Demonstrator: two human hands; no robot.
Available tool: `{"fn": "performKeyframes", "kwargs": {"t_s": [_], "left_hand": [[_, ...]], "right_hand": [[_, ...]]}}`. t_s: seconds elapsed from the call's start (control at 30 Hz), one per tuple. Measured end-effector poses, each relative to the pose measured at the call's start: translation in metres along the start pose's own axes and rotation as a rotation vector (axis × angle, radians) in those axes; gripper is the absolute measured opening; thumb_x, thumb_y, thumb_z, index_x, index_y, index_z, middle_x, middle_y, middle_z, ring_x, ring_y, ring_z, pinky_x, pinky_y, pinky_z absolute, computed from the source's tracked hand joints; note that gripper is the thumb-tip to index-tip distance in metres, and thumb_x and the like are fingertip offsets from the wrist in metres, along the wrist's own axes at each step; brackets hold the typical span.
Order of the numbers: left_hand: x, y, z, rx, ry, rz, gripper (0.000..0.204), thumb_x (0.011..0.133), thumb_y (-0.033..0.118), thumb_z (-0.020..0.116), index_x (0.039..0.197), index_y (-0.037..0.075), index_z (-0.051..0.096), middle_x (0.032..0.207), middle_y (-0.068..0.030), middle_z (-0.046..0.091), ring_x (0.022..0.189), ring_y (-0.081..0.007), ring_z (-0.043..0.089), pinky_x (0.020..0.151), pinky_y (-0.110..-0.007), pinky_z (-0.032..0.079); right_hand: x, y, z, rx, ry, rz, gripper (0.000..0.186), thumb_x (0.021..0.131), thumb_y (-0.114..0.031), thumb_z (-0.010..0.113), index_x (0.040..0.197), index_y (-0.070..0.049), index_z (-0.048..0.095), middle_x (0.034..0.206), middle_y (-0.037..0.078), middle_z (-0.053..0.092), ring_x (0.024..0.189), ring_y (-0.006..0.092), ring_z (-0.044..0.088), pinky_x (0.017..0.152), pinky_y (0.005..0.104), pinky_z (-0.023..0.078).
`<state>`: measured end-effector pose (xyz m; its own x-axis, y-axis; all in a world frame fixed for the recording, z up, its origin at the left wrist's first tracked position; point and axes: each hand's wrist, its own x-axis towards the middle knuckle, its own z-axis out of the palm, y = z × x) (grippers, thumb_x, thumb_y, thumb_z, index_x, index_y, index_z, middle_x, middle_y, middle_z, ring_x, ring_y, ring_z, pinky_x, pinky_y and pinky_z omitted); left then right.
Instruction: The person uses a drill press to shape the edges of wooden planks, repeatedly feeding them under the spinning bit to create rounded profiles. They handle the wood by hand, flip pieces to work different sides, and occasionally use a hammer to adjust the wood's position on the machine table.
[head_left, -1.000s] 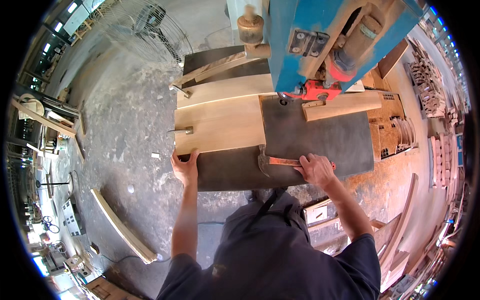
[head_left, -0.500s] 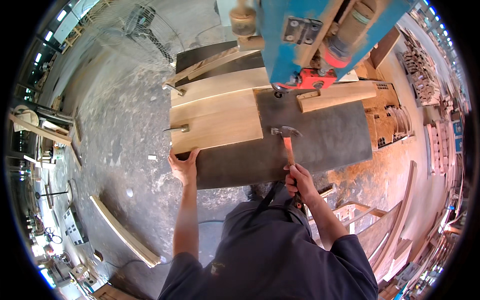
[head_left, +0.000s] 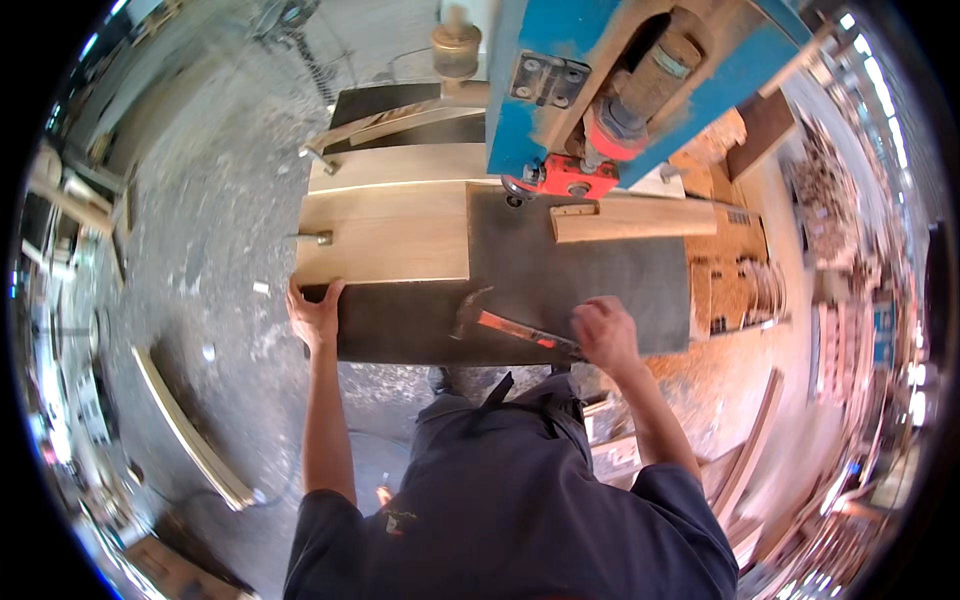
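Note:
My left hand [head_left: 314, 318] rests at the left end of the dark tabletop [head_left: 400, 325]. Its thumb and fingers are spread, touching the near left corner of a pale wooden board [head_left: 390, 235]. Right of that board lies a claw hammer [head_left: 512, 327] with an orange and dark handle, its head pointing left. My right hand [head_left: 606, 335] is beside the handle's end with fingers bent. Motion blurs them, so whether they still touch the handle is unclear. A metal clamp-like piece [head_left: 318, 238] sits on the board's left end.
A blue machine [head_left: 545, 120] with a red block [head_left: 578, 180] overhangs the table's far side. Beneath it lies a wooden piece [head_left: 635, 217]. Another pale board [head_left: 400, 165] adjoins the first. A long wooden strip [head_left: 190, 430] lies on the floor at left; stacked wood pieces [head_left: 830, 220] stand at right.
The hammer has swung from pointing away to pointing left and lies lower. My right hand, earlier around its handle, has moved to the handle's end. My left hand stays at the board's corner.

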<state>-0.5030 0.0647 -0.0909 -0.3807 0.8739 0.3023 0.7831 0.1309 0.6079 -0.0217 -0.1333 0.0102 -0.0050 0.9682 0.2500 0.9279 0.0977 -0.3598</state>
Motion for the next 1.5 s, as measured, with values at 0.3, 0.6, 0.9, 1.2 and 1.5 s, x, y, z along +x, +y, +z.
{"fn": "performKeyframes", "kwargs": {"t_s": [0.3,0.6,0.9,1.2,1.5], "left_hand": [[-0.224,0.086,-0.106,-0.063,0.467,-0.244,0.033,0.088,0.005,0.074,0.121,0.009,0.071,0.112,-0.0126,0.072,0.101,-0.0323,0.070,0.089,-0.042,0.055],[-0.559,0.215,-0.117,0.032,0.583,-0.719,0.025,0.086,-0.002,0.070,0.108,0.008,0.074,0.105,-0.0142,0.068,0.096,-0.0374,0.069,0.082,-0.045,0.058],[-0.725,0.250,-0.114,0.203,0.602,-1.098,0.017,0.089,0.002,0.070,0.103,0.010,0.075,0.100,-0.0124,0.069,0.093,-0.0360,0.070,0.079,-0.043,0.058],[-0.717,0.225,-0.142,0.026,0.610,-1.044,0.015,0.089,-0.003,0.070,0.099,0.006,0.077,0.091,-0.0114,0.071,0.076,-0.0241,0.073,0.069,-0.034,0.059],[-0.589,0.059,-0.207,0.063,0.498,-0.841,0.025,0.085,0.000,0.074,0.108,0.009,0.074,0.100,-0.0126,0.069,0.084,-0.0289,0.072,0.075,-0.040,0.059]], "right_hand": [[0.018,0.147,-0.058,0.070,-0.054,-0.369,0.014,0.096,-0.001,0.065,0.107,-0.005,0.072,0.102,0.016,0.071,0.095,0.0372,0.068,0.079,0.0483,0.056],[-0.058,0.151,-0.041,0.359,-0.424,-0.711,0.016,0.098,-0.003,0.066,0.112,0.000,0.074,0.100,0.018,0.077,0.085,0.0348,0.075,0.072,0.0417,0.061],[-0.061,0.158,-0.057,0.287,-0.686,-0.852,0.015,0.095,-0.003,0.065,0.106,0.001,0.074,0.094,0.021,0.076,0.081,0.0399,0.074,0.072,0.0445,0.060],[-0.075,0.134,-0.058,0.209,-0.780,-0.871,0.014,0.090,-0.004,0.070,0.104,-0.004,0.074,0.090,0.014,0.071,0.071,0.0324,0.069,0.063,0.0425,0.055],[-0.112,0.049,-0.100,0.283,-0.734,-0.781,0.007,0.092,-0.006,0.076,0.099,-0.004,0.075,0.082,0.012,0.070,0.066,0.0283,0.068,0.058,0.0354,0.054]]}}
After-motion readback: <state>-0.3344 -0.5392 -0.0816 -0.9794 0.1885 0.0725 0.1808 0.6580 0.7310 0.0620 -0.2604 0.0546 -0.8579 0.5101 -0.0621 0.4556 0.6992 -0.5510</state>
